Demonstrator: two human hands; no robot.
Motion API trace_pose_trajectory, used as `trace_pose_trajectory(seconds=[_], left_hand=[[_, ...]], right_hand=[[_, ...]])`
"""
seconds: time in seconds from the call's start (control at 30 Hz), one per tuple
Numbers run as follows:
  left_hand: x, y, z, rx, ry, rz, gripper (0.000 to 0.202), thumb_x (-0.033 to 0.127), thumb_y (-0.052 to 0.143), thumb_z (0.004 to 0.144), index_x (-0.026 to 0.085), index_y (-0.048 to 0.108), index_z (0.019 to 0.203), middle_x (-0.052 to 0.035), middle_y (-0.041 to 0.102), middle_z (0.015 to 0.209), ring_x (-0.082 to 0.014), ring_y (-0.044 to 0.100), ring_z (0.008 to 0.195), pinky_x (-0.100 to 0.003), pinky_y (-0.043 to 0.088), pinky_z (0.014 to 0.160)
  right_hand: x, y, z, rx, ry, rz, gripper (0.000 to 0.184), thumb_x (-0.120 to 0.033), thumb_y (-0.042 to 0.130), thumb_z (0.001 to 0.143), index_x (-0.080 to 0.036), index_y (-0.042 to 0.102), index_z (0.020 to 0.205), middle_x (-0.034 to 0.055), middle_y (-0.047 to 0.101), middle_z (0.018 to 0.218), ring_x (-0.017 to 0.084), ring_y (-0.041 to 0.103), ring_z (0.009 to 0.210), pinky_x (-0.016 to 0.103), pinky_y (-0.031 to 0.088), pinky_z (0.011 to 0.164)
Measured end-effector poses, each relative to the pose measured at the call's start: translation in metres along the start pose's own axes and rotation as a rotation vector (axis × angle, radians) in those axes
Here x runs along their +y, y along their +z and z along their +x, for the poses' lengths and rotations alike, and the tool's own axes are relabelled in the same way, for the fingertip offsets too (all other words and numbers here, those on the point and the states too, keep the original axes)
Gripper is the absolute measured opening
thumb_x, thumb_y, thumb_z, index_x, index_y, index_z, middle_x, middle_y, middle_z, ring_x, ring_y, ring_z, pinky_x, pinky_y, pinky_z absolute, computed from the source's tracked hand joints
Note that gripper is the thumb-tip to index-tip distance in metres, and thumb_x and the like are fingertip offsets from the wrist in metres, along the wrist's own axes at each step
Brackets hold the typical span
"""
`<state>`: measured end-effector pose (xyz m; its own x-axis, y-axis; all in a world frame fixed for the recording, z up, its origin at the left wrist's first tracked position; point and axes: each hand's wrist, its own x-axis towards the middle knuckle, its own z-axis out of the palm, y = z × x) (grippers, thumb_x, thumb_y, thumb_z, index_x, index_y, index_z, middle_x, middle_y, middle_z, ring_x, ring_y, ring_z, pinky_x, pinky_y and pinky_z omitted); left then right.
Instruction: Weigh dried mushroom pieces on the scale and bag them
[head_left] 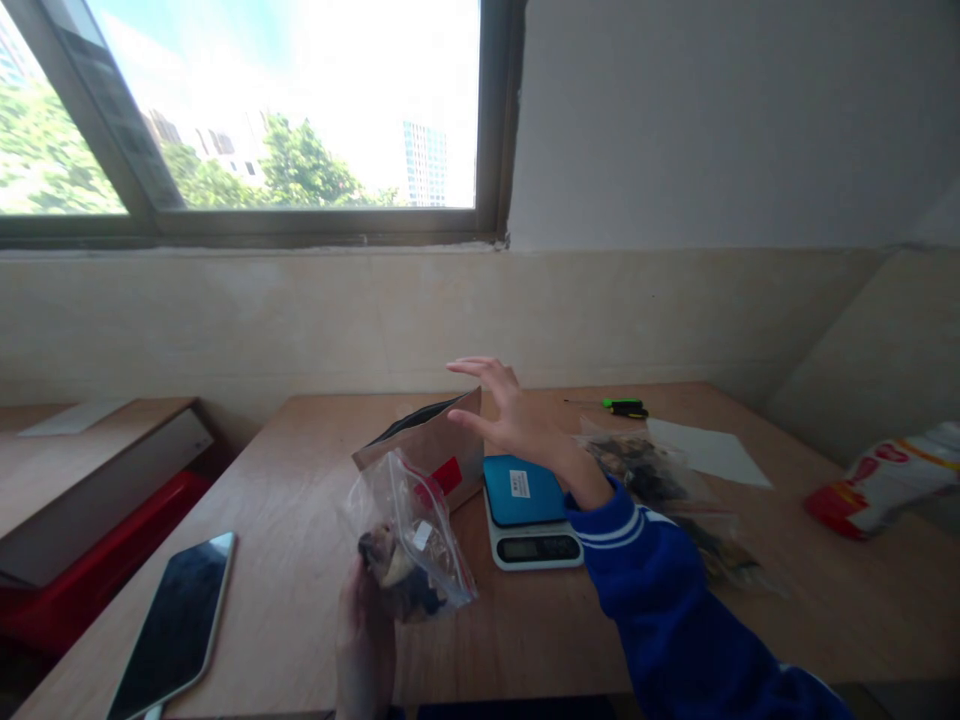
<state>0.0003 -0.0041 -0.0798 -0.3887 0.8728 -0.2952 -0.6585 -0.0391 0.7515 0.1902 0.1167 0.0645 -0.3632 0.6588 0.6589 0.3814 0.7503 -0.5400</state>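
Note:
My left hand [365, 610] holds up a clear zip bag [409, 545] of dark and pale dried pieces; most of its fingers are behind the bag. Behind it stands a brown paper pouch [420, 450] with a red label, its dark top gaping. My right hand [510, 410] reaches over the table beside the pouch's upper right corner, thumb and fingers spread, nothing in it. Below that hand lies a kitchen scale [536, 548] with a blue plate [517, 510] bearing a small white sticker; the forearm partly covers it.
Right of the scale lie two more zip bags [637, 465] of dried pieces, a white paper sheet [709, 450] and green-handled screwdrivers [622, 404]. A red and white bottle [877, 485] is at the far right. A phone [176, 620] lies at the left edge.

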Motion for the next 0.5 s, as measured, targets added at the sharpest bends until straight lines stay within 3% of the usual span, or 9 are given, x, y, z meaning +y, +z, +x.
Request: trace_pose_trajectory(seconds=[0.07, 0.13, 0.23, 0.37, 0.5], left_hand=[[0.001, 0.002, -0.001, -0.087, 0.004, 0.012, 0.033, 0.047, 0.066, 0.074, 0.024, 0.070, 0.098, -0.0023, 0.074, 0.097, -0.0244, 0.065, 0.106, -0.033, 0.054, 0.086], [0.001, 0.004, -0.002, -0.187, -0.005, 0.027, 0.042, 0.053, 0.064, 0.075, 0.022, 0.069, 0.103, -0.0044, 0.074, 0.100, -0.0260, 0.066, 0.103, -0.036, 0.054, 0.085], [0.000, 0.005, -0.002, -0.260, -0.002, 0.054, 0.047, 0.056, 0.062, 0.077, 0.023, 0.067, 0.110, -0.0053, 0.073, 0.105, -0.0257, 0.067, 0.101, -0.037, 0.054, 0.085], [-0.003, 0.006, -0.002, -0.254, 0.009, 0.072, 0.048, 0.056, 0.061, 0.078, 0.022, 0.068, 0.111, -0.0057, 0.073, 0.107, -0.0246, 0.066, 0.102, -0.035, 0.053, 0.086], [-0.002, 0.010, -0.003, -0.212, 0.059, 0.138, 0.048, 0.058, 0.059, 0.079, 0.022, 0.070, 0.108, -0.0052, 0.073, 0.107, -0.0245, 0.065, 0.105, -0.034, 0.052, 0.090]], right_hand=[[-0.014, -0.004, -0.016, 0.003, 0.078, 0.186, 0.023, -0.032, 0.057, 0.090, -0.022, 0.056, 0.110, 0.0063, 0.059, 0.108, 0.018, 0.058, 0.097, 0.036, 0.047, 0.088], [-0.027, -0.005, -0.032, -0.185, 0.167, 0.350, 0.013, -0.030, 0.054, 0.091, -0.020, 0.055, 0.100, 0.0030, 0.060, 0.093, 0.014, 0.060, 0.081, 0.028, 0.050, 0.075], [-0.041, 0.004, -0.048, -0.461, 0.223, 0.364, 0.005, -0.021, 0.054, 0.090, -0.019, 0.057, 0.094, 0.0021, 0.063, 0.089, 0.013, 0.061, 0.081, 0.025, 0.049, 0.074], [-0.043, 0.025, -0.057, -0.412, 0.285, 0.192, 0.017, -0.003, 0.049, 0.083, -0.018, 0.056, 0.079, 0.0004, 0.063, 0.080, 0.012, 0.059, 0.073, 0.023, 0.045, 0.067], [-0.036, 0.040, -0.060, -0.362, 0.387, 0.308, 0.014, -0.008, 0.056, 0.082, -0.020, 0.049, 0.083, -0.0017, 0.060, 0.078, 0.012, 0.059, 0.069, 0.022, 0.045, 0.062]])
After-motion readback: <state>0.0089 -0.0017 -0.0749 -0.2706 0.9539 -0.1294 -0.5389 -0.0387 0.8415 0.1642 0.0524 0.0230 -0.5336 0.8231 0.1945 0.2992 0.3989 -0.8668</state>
